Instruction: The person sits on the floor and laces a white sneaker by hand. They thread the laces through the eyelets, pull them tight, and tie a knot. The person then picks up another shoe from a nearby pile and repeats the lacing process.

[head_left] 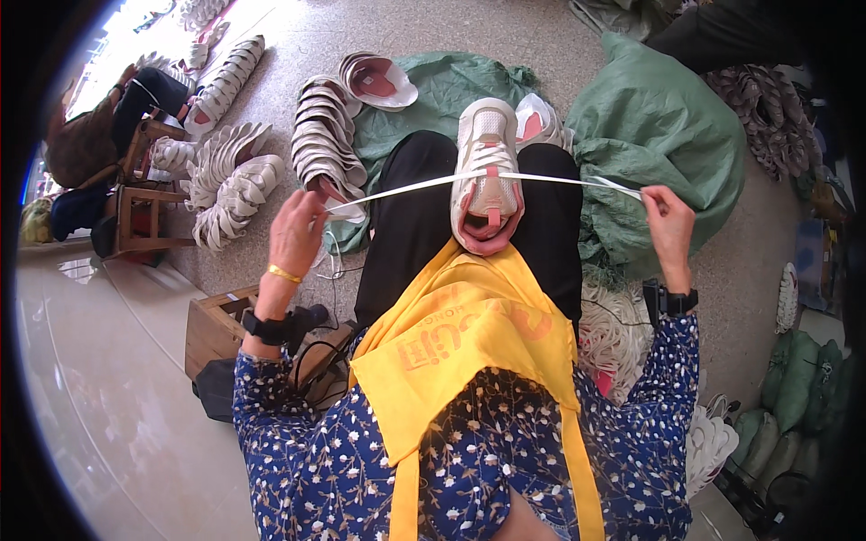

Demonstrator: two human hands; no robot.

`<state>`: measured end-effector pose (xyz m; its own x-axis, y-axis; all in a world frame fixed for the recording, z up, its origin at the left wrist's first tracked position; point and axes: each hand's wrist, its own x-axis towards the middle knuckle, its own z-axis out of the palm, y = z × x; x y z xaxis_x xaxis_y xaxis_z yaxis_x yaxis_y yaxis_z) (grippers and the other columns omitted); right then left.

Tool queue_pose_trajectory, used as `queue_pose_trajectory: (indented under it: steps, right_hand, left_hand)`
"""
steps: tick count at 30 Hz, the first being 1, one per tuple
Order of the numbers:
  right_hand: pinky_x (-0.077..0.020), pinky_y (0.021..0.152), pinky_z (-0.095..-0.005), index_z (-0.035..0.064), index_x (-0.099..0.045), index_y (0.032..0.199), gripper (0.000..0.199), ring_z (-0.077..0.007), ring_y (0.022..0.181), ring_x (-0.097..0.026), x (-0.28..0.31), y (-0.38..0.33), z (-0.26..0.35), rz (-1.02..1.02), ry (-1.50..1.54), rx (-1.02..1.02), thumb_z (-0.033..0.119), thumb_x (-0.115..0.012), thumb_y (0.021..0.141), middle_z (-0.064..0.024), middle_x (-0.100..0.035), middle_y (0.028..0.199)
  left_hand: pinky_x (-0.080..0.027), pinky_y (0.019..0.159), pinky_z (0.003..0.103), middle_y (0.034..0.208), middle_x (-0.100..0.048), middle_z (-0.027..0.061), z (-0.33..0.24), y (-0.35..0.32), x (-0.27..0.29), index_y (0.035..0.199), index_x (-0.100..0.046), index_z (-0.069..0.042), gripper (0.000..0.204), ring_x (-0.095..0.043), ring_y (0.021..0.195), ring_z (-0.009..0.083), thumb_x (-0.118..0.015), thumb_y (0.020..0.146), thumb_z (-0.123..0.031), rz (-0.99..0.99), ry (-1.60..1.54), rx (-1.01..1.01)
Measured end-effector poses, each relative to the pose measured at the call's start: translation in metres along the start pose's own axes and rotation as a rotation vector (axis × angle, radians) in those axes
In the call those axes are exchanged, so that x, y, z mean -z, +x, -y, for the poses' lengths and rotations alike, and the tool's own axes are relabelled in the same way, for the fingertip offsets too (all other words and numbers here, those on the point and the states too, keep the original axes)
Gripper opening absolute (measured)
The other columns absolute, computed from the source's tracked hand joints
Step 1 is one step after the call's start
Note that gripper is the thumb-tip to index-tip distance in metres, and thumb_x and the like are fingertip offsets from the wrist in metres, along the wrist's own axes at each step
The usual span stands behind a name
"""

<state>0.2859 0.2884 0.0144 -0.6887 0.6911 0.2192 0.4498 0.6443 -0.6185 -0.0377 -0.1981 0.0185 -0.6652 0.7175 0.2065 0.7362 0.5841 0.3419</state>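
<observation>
A pale sneaker [488,197] with pink trim rests between my knees, toe pointing away and collar toward me. A white shoelace [397,190] runs taut across it and out to both sides. My left hand [296,233] is closed in a pinch on the lace at the left. Out to the right, my right hand [669,222] pinches the other stretch, fingertips together. More lacing shows on the front of the sneaker, over its pink-edged tongue. A yellow apron [469,316] covers my lap just below the sneaker's heel.
Nested rows of pale shoe uppers [325,135] lie ahead on the left. A stuffed green sack [658,144] stands at the right, by a bundle of white laces [613,334]. Left of me is a wooden stool [212,338]; another person's leg [149,99] shows far left.
</observation>
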Motion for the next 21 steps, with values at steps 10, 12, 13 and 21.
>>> queue_pose_trajectory:
  steps: [10, 12, 13, 21]
  right_hand:
    - [-0.055, 0.062, -0.0283, 0.0019, -0.074, 0.1, 0.01, -0.0122, 0.065, -0.069, 0.03, -0.015, -0.086, -0.06, -0.072, -0.19, 0.006, -0.068, 0.093, -0.0059, -0.074, 0.079]
    - [-0.0556, 0.063, -0.029, 0.0014, -0.073, 0.101, 0.011, -0.0139, 0.067, -0.071, 0.032, -0.017, -0.097, -0.052, -0.079, -0.182, 0.005, -0.067, 0.093, -0.0069, -0.074, 0.08]
    - [-0.0559, 0.063, -0.0293, 0.0012, -0.073, 0.101, 0.011, -0.0148, 0.067, -0.072, 0.033, -0.017, -0.1, -0.047, -0.084, -0.179, 0.005, -0.067, 0.093, -0.0074, -0.074, 0.08]
    - [-0.0561, 0.064, -0.0313, -0.0008, -0.072, 0.1, 0.011, -0.0182, 0.068, -0.073, 0.036, -0.017, -0.121, -0.026, -0.153, -0.174, 0.005, -0.067, 0.092, -0.0112, -0.074, 0.08]
  left_hand:
    - [-0.047, 0.063, 0.035, 0.072, -0.059, 0.0099, 0.124, -0.043, 0.026, 0.092, -0.06, -0.001, 0.013, -0.056, 0.064, 0.0208, -0.071, 0.092, -0.007, -0.031, -0.012, 0.321]
    - [-0.048, 0.063, 0.036, 0.071, -0.059, 0.0092, 0.129, -0.042, 0.03, 0.092, -0.06, -0.001, 0.013, -0.055, 0.064, 0.0202, -0.071, 0.092, -0.007, -0.032, 0.006, 0.321]
    - [-0.048, 0.063, 0.036, 0.071, -0.059, 0.0089, 0.129, -0.041, 0.032, 0.092, -0.06, 0.0, 0.013, -0.055, 0.063, 0.0198, -0.071, 0.093, -0.008, -0.032, 0.014, 0.321]
    - [-0.051, 0.067, 0.039, 0.076, -0.065, 0.0127, 0.142, -0.029, 0.04, 0.09, -0.061, -0.001, 0.013, -0.063, 0.069, 0.03, -0.072, 0.089, -0.008, 0.013, 0.149, 0.257]
